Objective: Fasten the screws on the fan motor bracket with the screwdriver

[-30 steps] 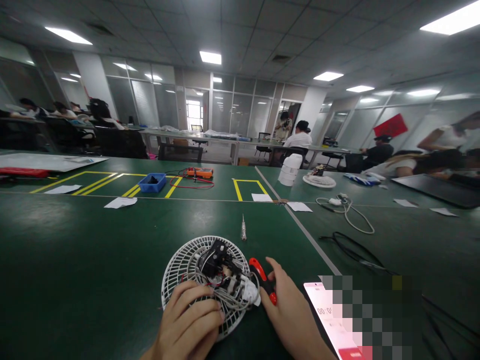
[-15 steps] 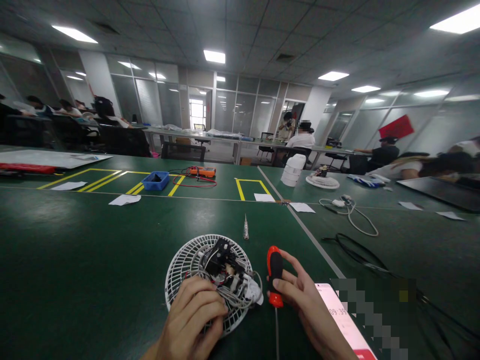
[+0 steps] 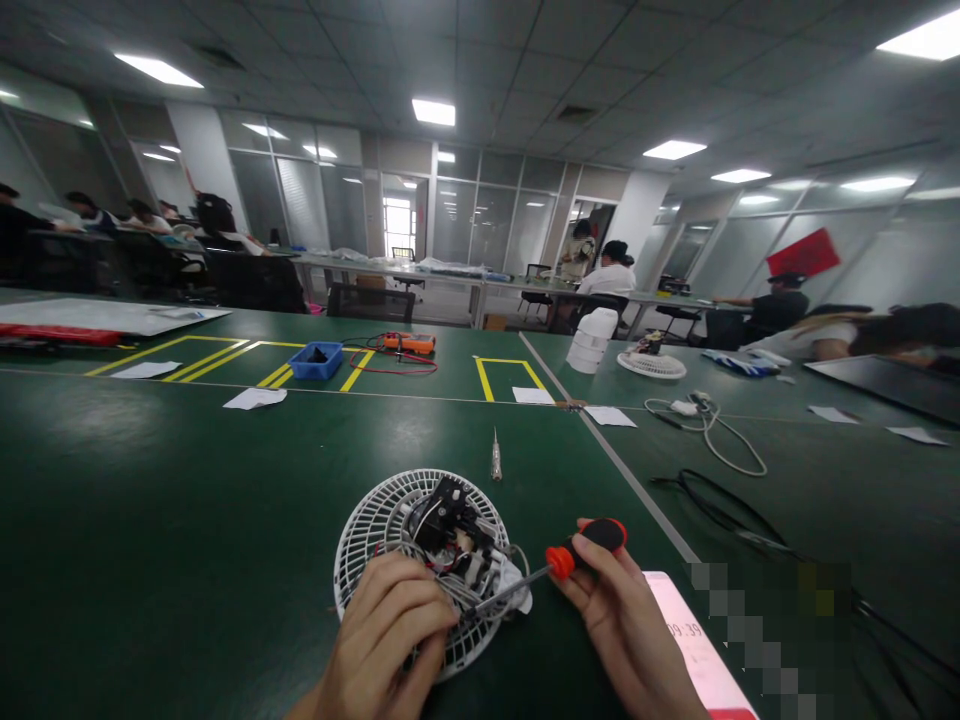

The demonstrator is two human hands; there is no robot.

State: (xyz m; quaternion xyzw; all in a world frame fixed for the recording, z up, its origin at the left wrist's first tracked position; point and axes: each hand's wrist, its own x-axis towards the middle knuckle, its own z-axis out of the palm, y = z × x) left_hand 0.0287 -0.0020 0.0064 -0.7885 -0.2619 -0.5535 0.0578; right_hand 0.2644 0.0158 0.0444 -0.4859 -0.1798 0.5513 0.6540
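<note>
A round white fan grille lies on the green table, bearing a black motor unit, loose wires and a bundled grey cable. My left hand rests over the grille's near left part, its fingers curled together by the cable; what they pinch is hidden. In my right hand is a red and black screwdriver, held by the handle. Its shaft slants down to the left over the grille, the tip close to my left fingertips. Beyond the grille lies a small clear-handled screwdriver.
A lit phone lies beside my right forearm. Black cables and a grey cord are at right. Farther back stand a blue bin, an orange multimeter, white stacked cups and another fan grille. People sit around the room.
My right hand has turned the screwdriver from shaft pointing toward me to shaft pointing left, bringing its tip over the grille by my left fingers. My left hand has stayed in place.
</note>
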